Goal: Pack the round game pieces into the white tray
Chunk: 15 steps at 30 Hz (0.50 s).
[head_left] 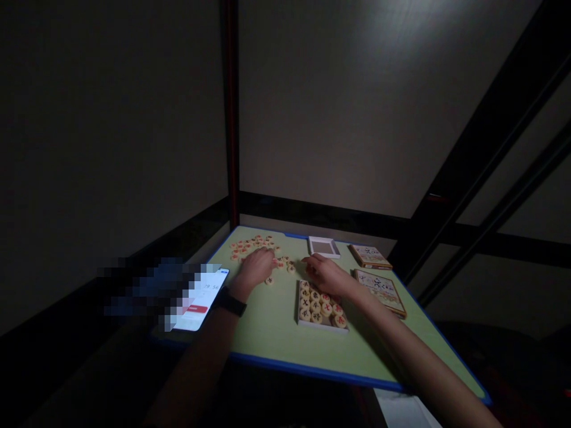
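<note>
My left hand, with a dark band at the wrist, reaches over loose xiangqi pieces scattered on the table. Its fingers are bent and close together, the tips down beside a small group of pieces; anything between them is hidden. One piece lies just below this hand. My right hand is over the far edge of a shallow open box, its fingers curled inward; what they hold, if anything, does not show. Round pieces with red and dark characters stand in rows inside the box.
Past my right hand lies a second white tray. Two printed boxes lie along the right side of the green table, which has a blue rim. A lit phone is by my left wrist. Walls rise behind and left.
</note>
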{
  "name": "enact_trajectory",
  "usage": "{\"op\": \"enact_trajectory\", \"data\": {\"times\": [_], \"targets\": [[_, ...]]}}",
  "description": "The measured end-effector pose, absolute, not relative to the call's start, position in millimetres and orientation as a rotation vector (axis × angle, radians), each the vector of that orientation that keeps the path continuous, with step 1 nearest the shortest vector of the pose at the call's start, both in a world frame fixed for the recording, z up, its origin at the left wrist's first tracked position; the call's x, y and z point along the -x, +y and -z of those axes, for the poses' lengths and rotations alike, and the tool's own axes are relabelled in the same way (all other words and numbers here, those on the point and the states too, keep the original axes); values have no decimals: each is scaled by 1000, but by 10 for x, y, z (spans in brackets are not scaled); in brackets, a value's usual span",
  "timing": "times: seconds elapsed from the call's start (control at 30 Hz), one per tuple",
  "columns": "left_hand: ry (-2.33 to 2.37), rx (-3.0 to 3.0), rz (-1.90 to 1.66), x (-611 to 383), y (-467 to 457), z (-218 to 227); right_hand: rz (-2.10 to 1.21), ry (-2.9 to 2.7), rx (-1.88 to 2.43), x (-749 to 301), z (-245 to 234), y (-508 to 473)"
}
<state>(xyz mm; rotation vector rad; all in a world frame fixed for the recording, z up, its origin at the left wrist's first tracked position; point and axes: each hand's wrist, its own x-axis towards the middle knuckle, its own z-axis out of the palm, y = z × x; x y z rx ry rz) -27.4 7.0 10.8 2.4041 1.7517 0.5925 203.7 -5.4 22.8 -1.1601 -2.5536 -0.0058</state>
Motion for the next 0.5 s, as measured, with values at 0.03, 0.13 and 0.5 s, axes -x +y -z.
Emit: {"op": "enact_trajectory", "data": {"times": [0.03, 0.13, 0.5], "targets": [[1599, -2393, -686, 205, 39, -125, -1, -2526, 1150, -2085, -231, -85], [993, -2351, -761, -70, -123, -155, -61, -2380, 1119, -2270, -220, -177], [675, -2602, -497, -421, -483, -124, -187, -2110, 1103, -2476, -96, -334]]}}
